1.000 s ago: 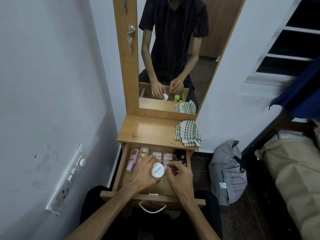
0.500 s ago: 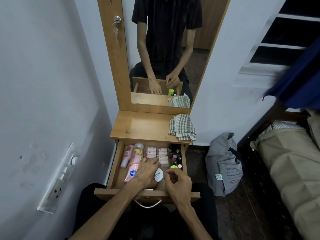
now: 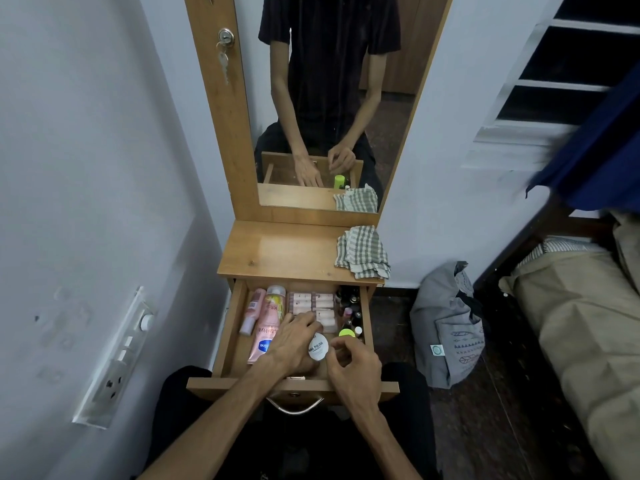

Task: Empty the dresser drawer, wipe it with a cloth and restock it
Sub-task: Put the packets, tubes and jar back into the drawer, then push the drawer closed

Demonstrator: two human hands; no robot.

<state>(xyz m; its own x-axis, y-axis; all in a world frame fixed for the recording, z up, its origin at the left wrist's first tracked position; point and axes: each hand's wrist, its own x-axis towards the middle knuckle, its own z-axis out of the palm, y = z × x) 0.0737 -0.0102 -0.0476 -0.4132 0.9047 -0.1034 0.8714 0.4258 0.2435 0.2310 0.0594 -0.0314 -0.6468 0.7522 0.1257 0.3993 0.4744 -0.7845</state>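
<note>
Drawer: your open drawer sits at lower centre of the frame and is nearly full, so by my reading you are restocking, not emptying.
Left hand: your left hand lies flat over the drawer's middle, fingers fairly straight and spread, tips on the pink packets; it seems to hold nothing.
Right hand: your right hand is just right of it, fingers curled, with fingertip and thumb pinching the edge of the white nail polish tub.
Tub: it sits between your two hands, label up, near the drawer front.
Neighbours: the pink tube and pink bottle lie along the left side; small dark bottles and a green cap crowd the right.
How to place: lower the tub flat into the free patch near the front, and use the left hand to keep the packets from sliding.
Watch: your right knuckles are near the upright bottles; a nudge could topple them.
Cloth: the checked cloth rests on the dresser top, right of centre.
</note>
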